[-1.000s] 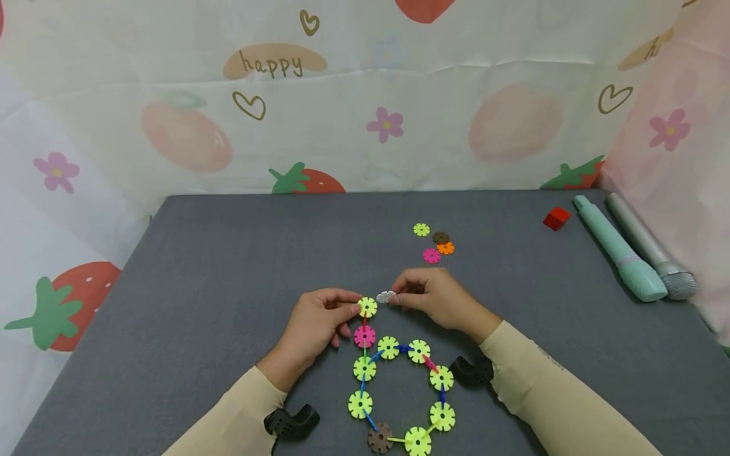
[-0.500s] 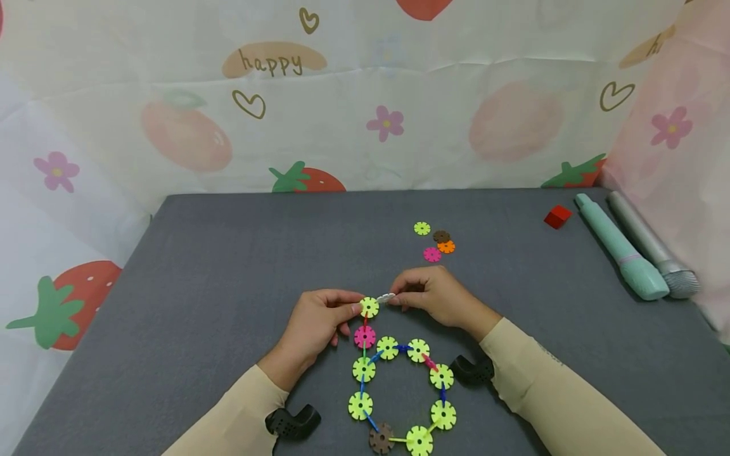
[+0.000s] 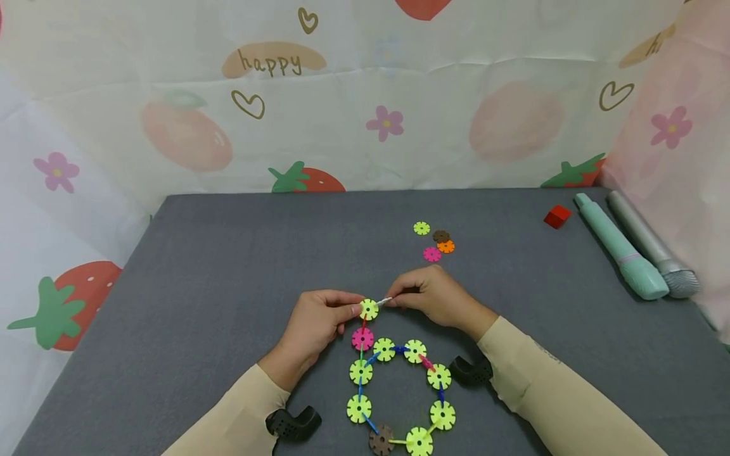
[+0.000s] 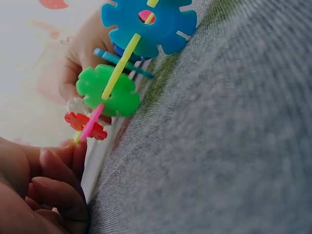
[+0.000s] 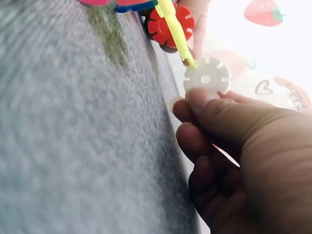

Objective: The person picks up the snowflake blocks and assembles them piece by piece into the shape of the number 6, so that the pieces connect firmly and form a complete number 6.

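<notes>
My left hand (image 3: 319, 323) pinches a yellow-green notched plastic disc (image 3: 369, 310) at its left edge, at the top of a linked chain. My right hand (image 3: 430, 292) holds a white notched disc (image 3: 384, 301) between thumb and fingertips, almost edge-on in the head view, its near edge right at the upper right of the yellow-green disc. In the right wrist view a yellow strip (image 5: 176, 36) meets a notch of the white disc (image 5: 206, 79). Below, a pink disc (image 3: 362, 339) joins the chain to a ring of discs, mostly yellow-green with one brown disc (image 3: 381, 439).
Loose discs in yellow-green (image 3: 421, 228), brown (image 3: 441, 235), orange (image 3: 446, 246) and pink (image 3: 432, 254) lie beyond my right hand. At the right back are a red cube (image 3: 557, 216), a mint microphone-shaped object (image 3: 621, 247) and a grey microphone (image 3: 656, 247). Patterned cloth hangs behind the table (image 3: 274, 247).
My right hand has moved slightly left, bringing the white disc from beside the top disc to its edge. The white disc has turned more edge-on. The ring and chain shifted slightly.
</notes>
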`<state>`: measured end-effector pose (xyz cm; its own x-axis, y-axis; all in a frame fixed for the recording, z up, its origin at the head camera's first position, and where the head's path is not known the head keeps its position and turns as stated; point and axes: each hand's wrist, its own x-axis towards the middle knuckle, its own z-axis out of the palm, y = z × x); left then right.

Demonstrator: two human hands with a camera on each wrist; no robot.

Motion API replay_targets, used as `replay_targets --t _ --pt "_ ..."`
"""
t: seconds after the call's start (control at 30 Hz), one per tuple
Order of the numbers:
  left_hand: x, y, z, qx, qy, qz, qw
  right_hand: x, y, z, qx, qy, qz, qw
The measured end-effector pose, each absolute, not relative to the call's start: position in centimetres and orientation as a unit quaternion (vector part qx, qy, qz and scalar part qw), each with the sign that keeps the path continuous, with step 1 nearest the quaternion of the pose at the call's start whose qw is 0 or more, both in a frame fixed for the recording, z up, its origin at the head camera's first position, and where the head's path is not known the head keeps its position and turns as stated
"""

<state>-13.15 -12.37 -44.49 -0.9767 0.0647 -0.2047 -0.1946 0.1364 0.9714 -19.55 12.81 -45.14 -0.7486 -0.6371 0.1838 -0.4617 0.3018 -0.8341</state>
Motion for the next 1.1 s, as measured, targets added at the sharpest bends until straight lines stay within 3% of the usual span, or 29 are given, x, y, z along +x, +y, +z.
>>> replay_targets --t 0.47,1.1 --pt "-13.07 -11.99 -44.08 -0.111 0.698 0.699 0.107 -19.52 12.02 -44.82 -0.325 0.790 -0.507 0.117" --pt "-13.12 -11.84 -44.47 -0.105 0.648 0.746 0.115 -19.18 11.87 -45.09 -0.326 0.768 -0.537 0.129"
